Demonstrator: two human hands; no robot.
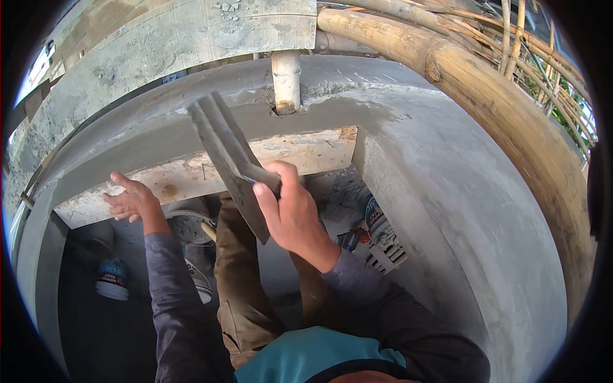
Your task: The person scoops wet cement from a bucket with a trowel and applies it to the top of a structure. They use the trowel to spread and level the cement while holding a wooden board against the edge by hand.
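Observation:
My right hand (pixel 295 220) is wrapped round the handle of a plastering trowel (pixel 223 150), a long flat blade smeared with grey mortar. The blade is raised and tilted, and it overlaps the wooden board (pixel 290 150) in this view. My left hand (pixel 134 203) has its fingers spread, with nothing in them, and reaches to the board's left part. Along the board's upper edge runs a band of smooth grey plaster (pixel 338 116). A short bamboo post (pixel 286 80) stands in the concrete just above the trowel.
A thick bamboo pole (pixel 491 89) curves along the right side. Planks with mortar crumbs (pixel 249 29) lie across the top. Below are a paint bucket (pixel 112 277) at left, a mortar bucket (pixel 186 223) between my arms, and another paint bucket (pixel 375 217) beside a slotted crate (pixel 386 255).

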